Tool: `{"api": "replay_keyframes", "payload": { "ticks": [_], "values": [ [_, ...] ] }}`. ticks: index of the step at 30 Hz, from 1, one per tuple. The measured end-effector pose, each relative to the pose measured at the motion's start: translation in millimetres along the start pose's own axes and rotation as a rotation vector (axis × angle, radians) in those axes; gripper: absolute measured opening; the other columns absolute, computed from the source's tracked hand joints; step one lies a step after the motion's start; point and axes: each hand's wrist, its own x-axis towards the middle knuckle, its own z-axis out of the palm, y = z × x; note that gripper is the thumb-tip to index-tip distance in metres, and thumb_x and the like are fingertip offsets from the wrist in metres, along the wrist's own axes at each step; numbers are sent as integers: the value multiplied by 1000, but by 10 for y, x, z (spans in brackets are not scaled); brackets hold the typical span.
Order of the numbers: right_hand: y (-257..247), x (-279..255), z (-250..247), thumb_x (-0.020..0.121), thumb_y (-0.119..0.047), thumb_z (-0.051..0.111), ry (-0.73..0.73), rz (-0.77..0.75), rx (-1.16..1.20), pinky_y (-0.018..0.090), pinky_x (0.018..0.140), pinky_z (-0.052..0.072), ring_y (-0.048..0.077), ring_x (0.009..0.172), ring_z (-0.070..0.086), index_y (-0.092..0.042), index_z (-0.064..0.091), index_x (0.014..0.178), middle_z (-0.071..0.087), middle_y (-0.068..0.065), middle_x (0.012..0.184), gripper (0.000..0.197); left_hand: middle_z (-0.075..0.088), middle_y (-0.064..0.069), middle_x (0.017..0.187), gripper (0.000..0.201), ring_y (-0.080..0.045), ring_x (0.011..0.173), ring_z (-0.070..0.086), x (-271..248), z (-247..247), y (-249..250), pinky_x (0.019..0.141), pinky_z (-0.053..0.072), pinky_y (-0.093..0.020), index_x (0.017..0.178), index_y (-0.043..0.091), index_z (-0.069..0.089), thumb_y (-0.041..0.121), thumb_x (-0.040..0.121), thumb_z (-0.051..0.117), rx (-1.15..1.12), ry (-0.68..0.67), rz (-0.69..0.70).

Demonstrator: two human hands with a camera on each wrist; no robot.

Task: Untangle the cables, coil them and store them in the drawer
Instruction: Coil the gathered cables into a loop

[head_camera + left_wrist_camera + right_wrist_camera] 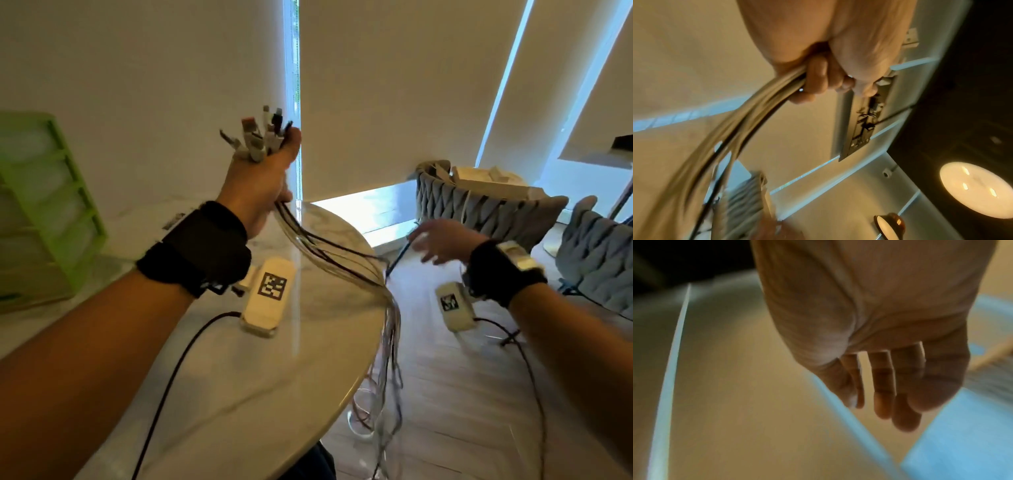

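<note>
- The cables (342, 253) are gripped in a bundle by the left hand (260, 181), fingers (816, 76) curled round them, plug ends (260, 137) sticking up above the fist.
- The right hand (442, 243) is held with fingers (884, 386) extended and nothing in them.
- From the left hand, the cables are draped over the counter (239, 377) edge toward the floor (462, 394), between both hands.
- A green drawer unit (44, 212) is seen left of the left hand.

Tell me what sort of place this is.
Probably a home dining area. A round white marble-look table stands beside grey quilted upholstered chairs, cream roller blinds cover tall windows, and a green plastic drawer unit sits on the table.
</note>
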Motion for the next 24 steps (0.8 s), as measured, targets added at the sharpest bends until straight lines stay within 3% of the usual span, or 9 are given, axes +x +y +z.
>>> {"api": "replay_keyframes", "payload": {
  "ticks": [3,5,7,9,12,15,17,21,24],
  "values": [
    [-847,-379,13,95,-31,57,47,-319,412,28,73,50,16,82,63,-10,67,107,68,8,97,26,26,6,53,35,-7,39,27,-15,96,-96,51,37,-24,66,24,46,41,93,59,-154,16,-117],
    [-1277,-574,221,88,-42,63,-52,-525,303,30,86,51,13,96,65,-15,62,120,69,3,106,42,22,6,51,40,-8,39,23,-67,131,-97,52,34,-25,64,23,41,44,93,56,-250,25,-176],
    [-1520,-701,522,78,-53,70,-234,-566,182,35,92,51,15,102,65,-26,47,133,68,0,112,66,22,5,50,45,-10,42,23,-109,80,-94,58,39,-28,60,23,37,50,93,53,-273,46,-225],
    [-1599,-736,749,80,-51,67,-293,-517,252,37,84,55,15,87,67,-29,39,137,70,-1,95,67,22,5,52,47,-10,43,26,-118,-71,-90,69,45,-30,59,24,36,55,91,51,-312,67,-260],
    [-1666,-830,864,97,-33,52,-367,-456,394,27,60,49,11,60,51,-17,48,132,55,2,73,38,32,6,48,43,-8,44,39,-130,-392,-118,64,43,-27,61,22,41,49,93,52,-430,103,-269],
    [-1815,-963,924,99,-35,47,-360,-596,196,18,49,41,5,50,42,-15,61,91,46,-1,65,27,52,7,60,40,-8,63,53,-179,-670,-211,72,43,-29,62,23,48,54,85,57,-280,120,-294],
    [-1909,-990,964,99,-36,46,-272,-696,40,9,43,36,0,40,44,-14,61,84,46,-7,58,31,63,5,79,36,-13,83,56,-232,-866,-266,79,43,-32,63,24,55,58,71,65,-219,54,-360],
    [-1996,-867,921,101,-37,41,-271,-712,-183,9,50,35,-5,51,51,-27,61,83,53,-13,59,29,67,-4,96,35,-18,89,62,-436,-1416,-320,80,49,-32,87,18,70,41,63,80,2,-171,-538],
    [-2139,-761,870,100,-41,42,-299,-704,-444,24,68,45,12,74,58,-32,60,80,62,-7,78,29,66,-7,112,79,-18,100,62,-528,-1798,-238,86,49,-30,115,13,63,43,47,90,292,-192,-498]
  ]
}}
